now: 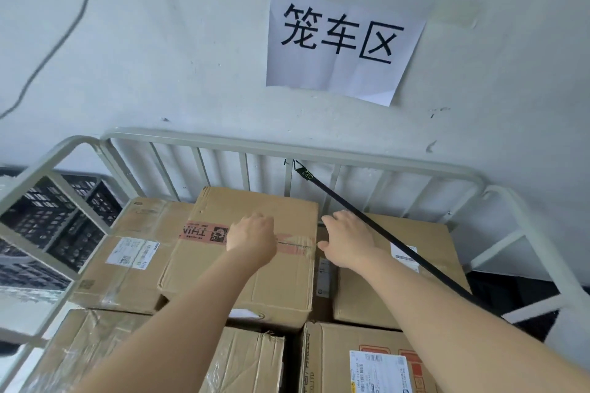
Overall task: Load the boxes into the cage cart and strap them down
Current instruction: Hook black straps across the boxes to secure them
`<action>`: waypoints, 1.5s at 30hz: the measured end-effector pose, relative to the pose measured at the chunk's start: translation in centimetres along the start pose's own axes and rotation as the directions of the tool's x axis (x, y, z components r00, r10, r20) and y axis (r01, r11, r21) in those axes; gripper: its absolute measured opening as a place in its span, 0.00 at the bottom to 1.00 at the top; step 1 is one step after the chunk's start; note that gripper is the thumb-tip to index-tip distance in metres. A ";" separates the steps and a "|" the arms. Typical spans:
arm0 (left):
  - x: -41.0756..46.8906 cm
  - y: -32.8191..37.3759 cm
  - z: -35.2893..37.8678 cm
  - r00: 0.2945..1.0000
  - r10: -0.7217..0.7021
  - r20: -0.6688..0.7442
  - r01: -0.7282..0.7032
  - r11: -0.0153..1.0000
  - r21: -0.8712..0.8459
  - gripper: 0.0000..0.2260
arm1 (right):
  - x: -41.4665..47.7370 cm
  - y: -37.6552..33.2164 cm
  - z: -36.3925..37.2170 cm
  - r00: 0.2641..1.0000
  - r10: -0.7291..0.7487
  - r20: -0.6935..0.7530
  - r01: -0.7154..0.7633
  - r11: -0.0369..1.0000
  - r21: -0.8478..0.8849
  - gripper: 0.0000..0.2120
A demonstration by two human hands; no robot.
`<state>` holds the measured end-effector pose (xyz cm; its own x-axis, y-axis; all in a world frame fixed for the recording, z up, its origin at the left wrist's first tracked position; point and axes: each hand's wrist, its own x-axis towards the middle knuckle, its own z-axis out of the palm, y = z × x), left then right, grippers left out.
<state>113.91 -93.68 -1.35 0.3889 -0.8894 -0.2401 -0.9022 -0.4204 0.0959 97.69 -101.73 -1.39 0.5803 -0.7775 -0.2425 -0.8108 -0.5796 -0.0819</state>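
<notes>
Several brown cardboard boxes fill the grey metal cage cart (319,150). A top box (223,265) with red tape sits in the middle. My left hand (252,239) rests on its top with the fingers curled under. My right hand (348,239) lies flat, fingers apart, at the gap between that box and the right box (431,252). A black strap (399,246) is hooked to the cart's back rail and runs taut down to the right, passing over my right wrist. Whether either hand grips anything is hidden.
A white wall stands behind the cart with a paper sign (341,41) and a hanging dark cable (64,38). Black plastic crates (48,223) are stacked left of the cart. Dark floor shows at the right.
</notes>
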 end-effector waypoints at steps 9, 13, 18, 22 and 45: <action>-11.8 -1.0 -2.3 0.993 -0.083 -0.083 0.089 0.993 0.071 0.11 | -9.3 -1.8 -3.0 0.992 -0.123 0.032 0.125 0.991 -0.056 0.23; -17.4 -2.6 -2.9 0.983 -0.145 -0.112 0.154 0.985 0.074 0.09 | -13.1 -4.1 -4.1 0.980 -0.193 0.042 0.196 0.976 -0.097 0.21; -23.5 -6.0 -4.1 0.961 -0.232 -0.150 0.248 0.963 0.103 0.11 | -16.6 -8.6 -5.0 0.953 -0.301 0.034 0.303 0.944 -0.134 0.20; -27.8 -9.7 -5.1 0.930 -0.312 -0.193 0.331 0.940 0.079 0.12 | -18.3 -13.3 -5.5 0.928 -0.371 0.025 0.370 0.912 -0.176 0.21; -42.2 -41.6 -6.7 0.818 -0.508 -0.269 0.534 0.845 0.030 0.08 | -19.1 -48.3 -4.0 0.830 -0.554 0.057 0.554 0.811 -0.186 0.22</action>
<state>136.26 -39.90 11.24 0.8264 -0.5629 0.0149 -0.5604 -0.8247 -0.0764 126.10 -59.88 11.05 0.9270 -0.3105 -0.2106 -0.3217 -0.9466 -0.0207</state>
